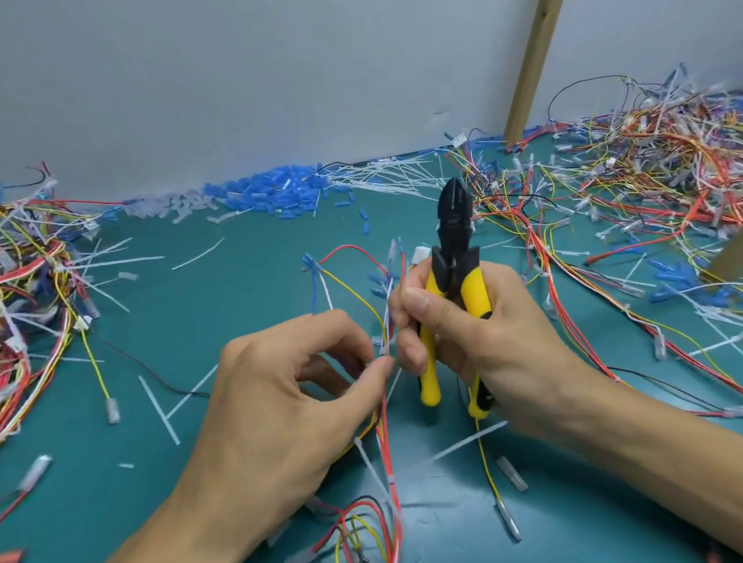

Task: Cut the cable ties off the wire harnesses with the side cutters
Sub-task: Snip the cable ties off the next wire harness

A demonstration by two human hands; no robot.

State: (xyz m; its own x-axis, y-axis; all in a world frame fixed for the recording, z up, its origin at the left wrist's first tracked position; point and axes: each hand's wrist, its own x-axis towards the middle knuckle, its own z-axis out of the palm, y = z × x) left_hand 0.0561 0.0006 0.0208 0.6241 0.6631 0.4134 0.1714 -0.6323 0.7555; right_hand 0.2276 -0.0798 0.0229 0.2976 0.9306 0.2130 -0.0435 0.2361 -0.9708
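Head view. The left hand [290,397] has its fingers curled and pinches a thin wire harness [386,416] of red, yellow and white leads between thumb and fingertip, just below a white cable tie [383,341] that is still on the bundle. The right hand [483,330] is clamped round the yellow handles of the side cutters [452,249], which stand upright with the black head pointing up and away, clear of the tie; the blades appear closed. The right thumb lies against the harness just above the tie, so both hands meet at the bundle over the middle of the green mat [230,300]. The harness runs down from the hands to loops near the bottom edge. A tangled harness pile [14,284] lies at far left and a larger pile [643,165] at right. Along the grey wall [258,69] lie blue sleeves [266,192] and loose cut ties [379,170]. A wooden post [538,49] leans behind.
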